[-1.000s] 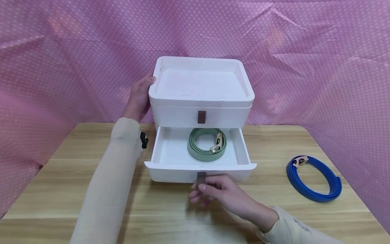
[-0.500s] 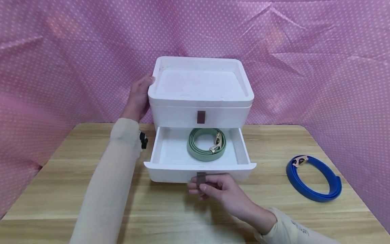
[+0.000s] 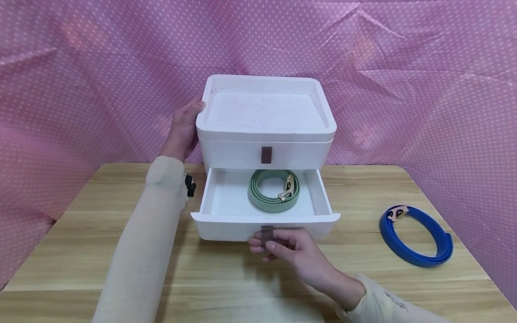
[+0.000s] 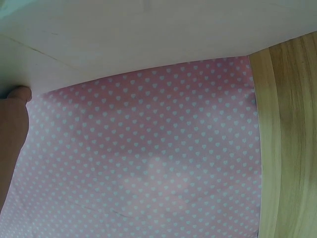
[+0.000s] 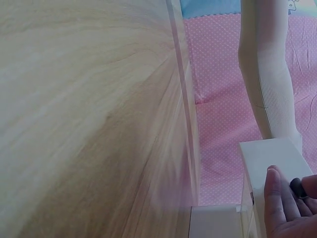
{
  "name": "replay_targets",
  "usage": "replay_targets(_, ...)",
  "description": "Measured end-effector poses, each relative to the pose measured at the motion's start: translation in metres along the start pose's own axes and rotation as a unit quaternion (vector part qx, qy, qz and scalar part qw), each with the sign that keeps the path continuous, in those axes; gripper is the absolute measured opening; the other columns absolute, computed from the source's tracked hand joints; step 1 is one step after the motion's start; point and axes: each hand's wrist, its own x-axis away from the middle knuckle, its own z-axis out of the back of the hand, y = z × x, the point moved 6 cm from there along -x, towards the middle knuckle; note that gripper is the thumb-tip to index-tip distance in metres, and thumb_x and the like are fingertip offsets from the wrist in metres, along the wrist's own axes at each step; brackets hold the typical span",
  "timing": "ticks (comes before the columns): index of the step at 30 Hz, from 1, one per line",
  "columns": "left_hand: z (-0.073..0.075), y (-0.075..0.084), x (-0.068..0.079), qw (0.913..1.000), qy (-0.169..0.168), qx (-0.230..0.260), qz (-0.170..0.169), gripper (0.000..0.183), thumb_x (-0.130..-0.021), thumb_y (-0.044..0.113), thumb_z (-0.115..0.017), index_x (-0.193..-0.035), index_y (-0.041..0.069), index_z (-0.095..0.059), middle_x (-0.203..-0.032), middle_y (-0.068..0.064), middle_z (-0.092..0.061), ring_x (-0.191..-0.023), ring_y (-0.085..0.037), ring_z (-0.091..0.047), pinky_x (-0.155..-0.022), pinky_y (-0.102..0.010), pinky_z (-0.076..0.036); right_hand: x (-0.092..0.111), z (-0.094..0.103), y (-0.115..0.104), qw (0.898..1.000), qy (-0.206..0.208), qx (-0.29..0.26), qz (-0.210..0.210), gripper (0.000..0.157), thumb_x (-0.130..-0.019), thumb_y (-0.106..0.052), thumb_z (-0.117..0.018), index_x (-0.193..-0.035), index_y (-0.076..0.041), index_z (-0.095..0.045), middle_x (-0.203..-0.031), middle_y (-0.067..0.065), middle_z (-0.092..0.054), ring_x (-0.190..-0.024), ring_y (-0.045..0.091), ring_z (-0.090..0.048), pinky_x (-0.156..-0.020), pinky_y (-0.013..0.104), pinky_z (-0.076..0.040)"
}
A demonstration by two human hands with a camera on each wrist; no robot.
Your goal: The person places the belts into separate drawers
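In the head view we see the left hand (image 3: 182, 128) only in part: its thumb shows at the left rim of the white drawer unit (image 3: 266, 110), but its fingers are hidden against the side wall, so we cannot tell how they lie; the left wrist view catches just a piece of it at the edge. The right hand (image 3: 296, 255) pinches the lower tab (image 3: 267, 235) between thumb and fingers, partly covering it. The far end of the lower drawer (image 3: 230, 229) is hidden beneath the upper drawer (image 3: 234, 154), and we cannot make out the small black object (image 3: 190, 185) beside the left wrist. Both sleeves (image 3: 139, 242) are cut off at the near edge. We count two drawers, the lower pulled out and the upper closed, and two brown tabs, one on each front. There are two coiled belts: the green belt (image 3: 270, 207) lies inside the lower drawer, right of its middle, and the blue belt (image 3: 428, 261) lies on the wooden table (image 3: 218, 287), well to the right. One pink dotted cloth (image 3: 258, 36) hangs at the far side.
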Motion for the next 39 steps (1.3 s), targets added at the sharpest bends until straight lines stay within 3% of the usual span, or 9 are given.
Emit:
replay_targets(14,-0.0025,0.001,-0.0011,0.9998,0.0,0.017,0.006,0.046,-0.098,0.033,-0.054,-0.142,0.02,-0.054,-0.136,-0.009,-0.058,-0.118,-0.025,-0.056,-0.099,-0.036,-0.048,-0.0007,0.0041,-0.0031,1.0,0.017,-0.002,0.01,0.028,-0.1,-0.004,-0.051,-0.124,0.008,-0.06,-0.121,0.021,-0.065,-0.11,0.034,-0.063,-0.087,0.045,-0.055)
replay_targets(25,-0.0007,0.002,-0.0035,0.9992,0.009,0.035,0.013,0.047,-0.098,0.027,-0.054,-0.144,0.016,-0.05,-0.145,-0.006,-0.05,-0.125,-0.024,-0.053,-0.1,-0.032,-0.047,-0.0042,0.0036,-0.0028,1.0,0.017,-0.004,0.014,0.029,-0.1,-0.004,-0.051,-0.125,0.008,-0.059,-0.122,0.019,-0.065,-0.111,0.033,-0.063,-0.087,0.044,-0.055)
replay_targets(39,-0.0003,0.0014,0.0002,0.9996,0.011,0.01,0.022,0.048,-0.099,0.032,-0.054,-0.146,0.022,-0.049,-0.144,-0.004,-0.051,-0.124,-0.022,-0.053,-0.1,-0.033,-0.047,-0.0058,0.0033,-0.0009,1.0,0.026,-0.002,0.006,0.028,-0.1,-0.006,-0.052,-0.124,0.008,-0.061,-0.121,0.021,-0.065,-0.11,0.032,-0.064,-0.086,0.042,-0.056)
